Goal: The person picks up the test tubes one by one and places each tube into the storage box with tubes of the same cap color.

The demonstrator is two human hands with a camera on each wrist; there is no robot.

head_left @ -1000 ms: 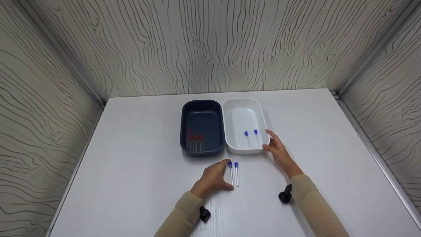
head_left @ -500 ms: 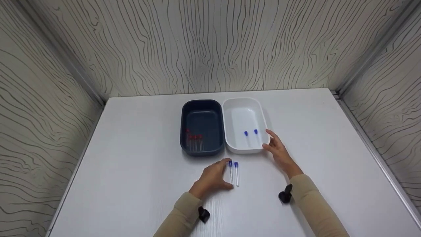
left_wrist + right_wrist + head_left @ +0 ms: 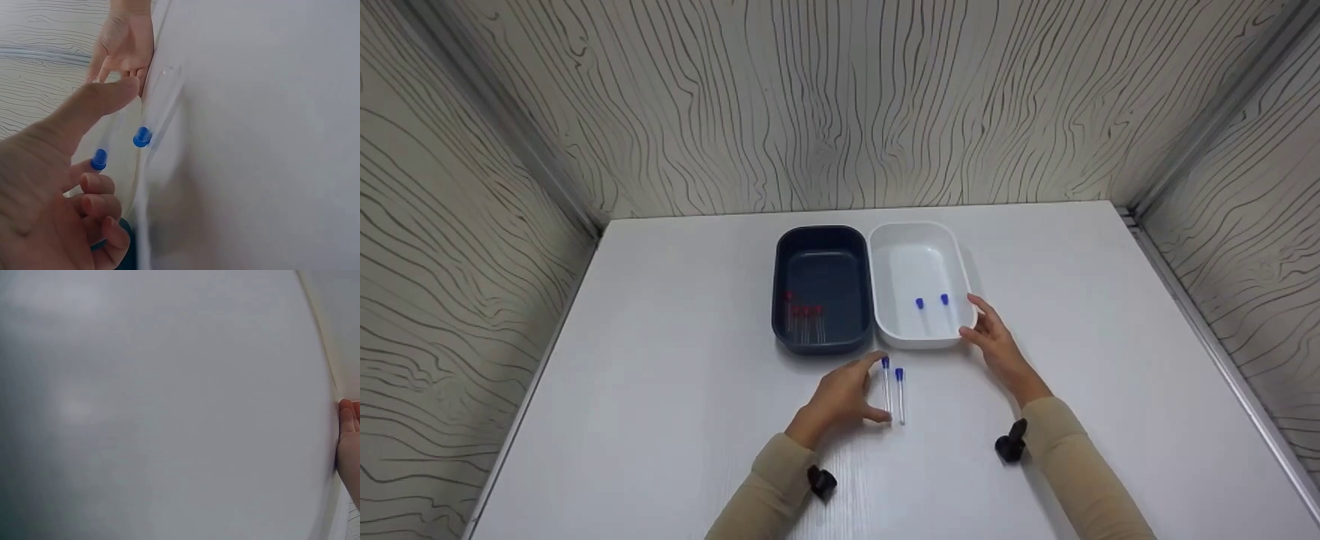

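My left hand (image 3: pixel 840 394) pinches a clear test tube with a blue cap (image 3: pixel 886 386) lengthwise, thumb at its bottom and index finger at the cap. In the left wrist view that tube's blue cap (image 3: pixel 99 159) sits against the index fingertip, the other fingers curled below. Just to its right a second blue-capped test tube (image 3: pixel 901 397) lies on the table. My right hand (image 3: pixel 1001 352) holds the near right corner of a white tray (image 3: pixel 922 343), thumb on the front and fingers on the side. Inside that tray lie two blue-capped test tubes (image 3: pixel 944 300).
Against the white tray's left side stands a dark blue tray (image 3: pixel 821 349). Several red-capped test tubes (image 3: pixel 806 311) lie in its near part. The white table (image 3: pixel 660 375) meets patterned panels (image 3: pixel 840 105) at the back and sides.
My left hand has shifted slightly away from me with the pinched test tube, whose cap now stands farther forward than its neighbour's. The right hand has stayed at the white tray's corner.
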